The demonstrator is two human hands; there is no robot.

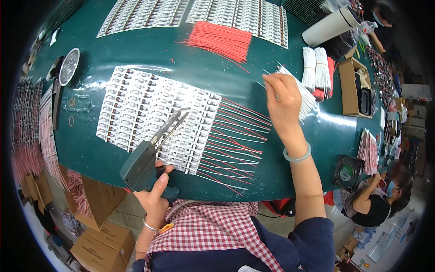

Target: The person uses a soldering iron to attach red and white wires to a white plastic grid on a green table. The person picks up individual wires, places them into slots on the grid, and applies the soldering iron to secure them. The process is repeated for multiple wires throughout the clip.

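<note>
My left hand (154, 192) grips a dark green soldering gun (144, 164) near the table's front edge, its metal tip resting over a white panel of small circuit boards (136, 106). Red and white wires (235, 140) stick out from the panel's right side. My right hand (283, 102) reaches further back and pinches a thin white wire at a loose bundle of white wires (301, 93). A pale bangle sits on that wrist.
A heap of red wires (222, 40) and more board panels (244, 16) lie at the back. Tied white wire bundles (316, 68), a cardboard box (351, 86), a white cylinder (328, 27), a small fan (348, 172). Another person sits at lower right (380, 199). Cardboard boxes (102, 235) stand below the green table (253, 68).
</note>
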